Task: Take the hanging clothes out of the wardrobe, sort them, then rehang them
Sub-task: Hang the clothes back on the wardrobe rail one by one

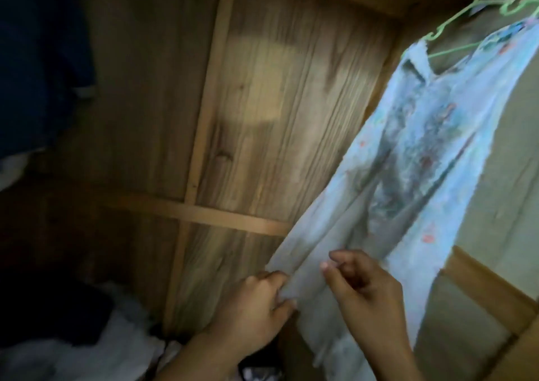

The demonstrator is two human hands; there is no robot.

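Pale printed shirt (pixel 408 158) hung on green hanger (pixel 466 21) at wardrobe's right side. Left hand (pixel 256 316) pinched hem edge, right hand (pixel 364 287) curled, grip on fabric unclear. Tug too hard, shirt probably slips off hanger.

The green hanger (pixel 478 15) is cut off at the top edge (hook unseen), and the shirt (pixel 414 158) print is blurred.

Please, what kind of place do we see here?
Most likely the inside of a wooden wardrobe: wood-grain back panel with battens, a light floral garment on a green hanger, and dark clothes at far left.
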